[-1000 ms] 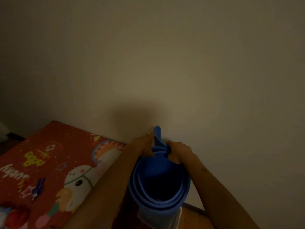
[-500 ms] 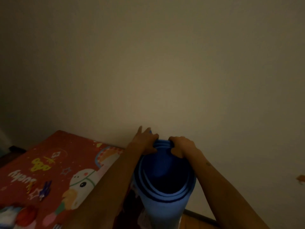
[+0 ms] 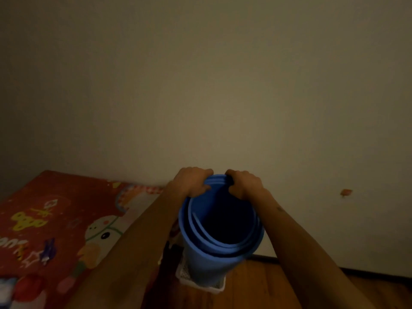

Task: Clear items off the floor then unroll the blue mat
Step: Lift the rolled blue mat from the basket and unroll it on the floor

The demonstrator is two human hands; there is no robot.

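Over on the left lies one red cartoon-printed bed cover [image 3: 62, 219], and on it one small purple clip-like thing [image 3: 48, 250], too dim to name for sure. Now the action: the left hand [image 3: 194, 182] curls over the far rim of the one rolled blue foam mat [image 3: 220, 241], thumb inside the coil, fingers outside. The mat stands upright on end against the plain beige wall [image 3: 223, 85], its foot in one white mesh basket [image 3: 200, 282] on the brown wooden floor [image 3: 289, 286]. Three or so loose layers show at the mouth. Next along, the right hand [image 3: 244, 184] grips the same rim, just beside the left; two hands, both holding the mat.

My read: that foam looks light and springy, soft enough to dent, and the loose coil may slacken or telescope if lifted by the inner layers alone. Better to pinch all layers together at the rim, or hug the barrel lower down. Further right, one small orange mark [image 3: 346, 192] on the wall.
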